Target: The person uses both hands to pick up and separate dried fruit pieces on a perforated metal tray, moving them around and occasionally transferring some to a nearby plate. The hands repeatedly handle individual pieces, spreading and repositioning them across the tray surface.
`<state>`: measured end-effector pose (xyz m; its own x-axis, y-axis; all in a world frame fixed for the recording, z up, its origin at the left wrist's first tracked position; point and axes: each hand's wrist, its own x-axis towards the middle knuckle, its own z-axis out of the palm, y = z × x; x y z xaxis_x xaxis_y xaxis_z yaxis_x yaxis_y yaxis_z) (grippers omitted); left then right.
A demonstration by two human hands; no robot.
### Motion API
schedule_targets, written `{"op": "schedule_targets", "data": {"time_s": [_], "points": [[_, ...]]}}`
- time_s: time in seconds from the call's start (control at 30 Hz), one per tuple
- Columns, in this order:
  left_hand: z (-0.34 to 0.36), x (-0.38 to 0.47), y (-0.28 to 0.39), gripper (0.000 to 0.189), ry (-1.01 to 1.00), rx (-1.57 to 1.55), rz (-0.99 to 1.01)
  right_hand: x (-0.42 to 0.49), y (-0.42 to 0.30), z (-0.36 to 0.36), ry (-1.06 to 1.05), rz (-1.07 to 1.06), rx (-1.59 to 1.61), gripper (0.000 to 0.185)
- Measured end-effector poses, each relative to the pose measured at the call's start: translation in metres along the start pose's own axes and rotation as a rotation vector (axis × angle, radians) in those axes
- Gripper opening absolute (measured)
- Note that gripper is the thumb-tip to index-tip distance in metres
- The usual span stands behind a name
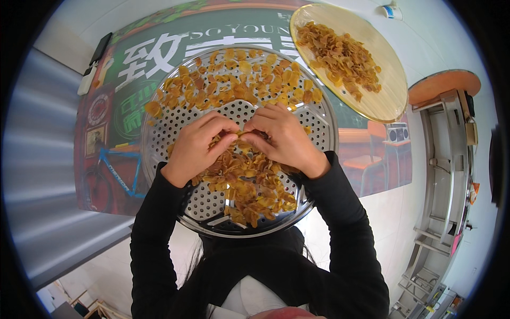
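Note:
A round perforated stainless-steel tray lies before me, its near edge over my lap. My left hand and my right hand meet above its middle, thumbs and fingertips pinching one small amber dried slice between them. Most of that piece is hidden by the fingers. Under and nearer than my hands is a loose heap of similar thin, yellow-brown dried slices. Across the tray's far half, more slices are spread out in a looser layer.
Beyond the tray at the right, a round, film-covered, gold-rimmed board bears a pile of slices. A printed table cover lies beneath. At the far left edge are a dark phone-like object and a white object. A metal rack stands right.

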<state>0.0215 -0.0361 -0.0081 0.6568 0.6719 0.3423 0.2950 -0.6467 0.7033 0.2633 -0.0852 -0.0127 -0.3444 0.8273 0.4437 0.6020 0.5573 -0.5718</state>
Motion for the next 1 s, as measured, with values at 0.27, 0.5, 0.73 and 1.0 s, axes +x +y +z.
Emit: {"op": "schedule_targets", "data": {"time_s": [0.27,0.5,0.73,1.0], "points": [[0.0003,0.0011,-0.0033,0.016,0.015,0.029,0.050,-0.0010,0.0045,0.0004,0.056,-0.002,0.001,0.015],[0.0009,0.0010,-0.0036,0.015,-0.001,0.026,0.008,-0.0003,0.0051,0.0011,0.071,-0.007,-0.004,0.014],[0.0000,0.0017,-0.0055,0.018,0.002,0.045,0.041,-0.0005,0.0058,0.0012,0.079,0.007,-0.030,0.014],[-0.0003,0.0016,-0.0047,0.016,-0.006,0.052,0.006,0.0000,0.0052,0.0011,0.077,0.009,-0.034,0.015]]}}
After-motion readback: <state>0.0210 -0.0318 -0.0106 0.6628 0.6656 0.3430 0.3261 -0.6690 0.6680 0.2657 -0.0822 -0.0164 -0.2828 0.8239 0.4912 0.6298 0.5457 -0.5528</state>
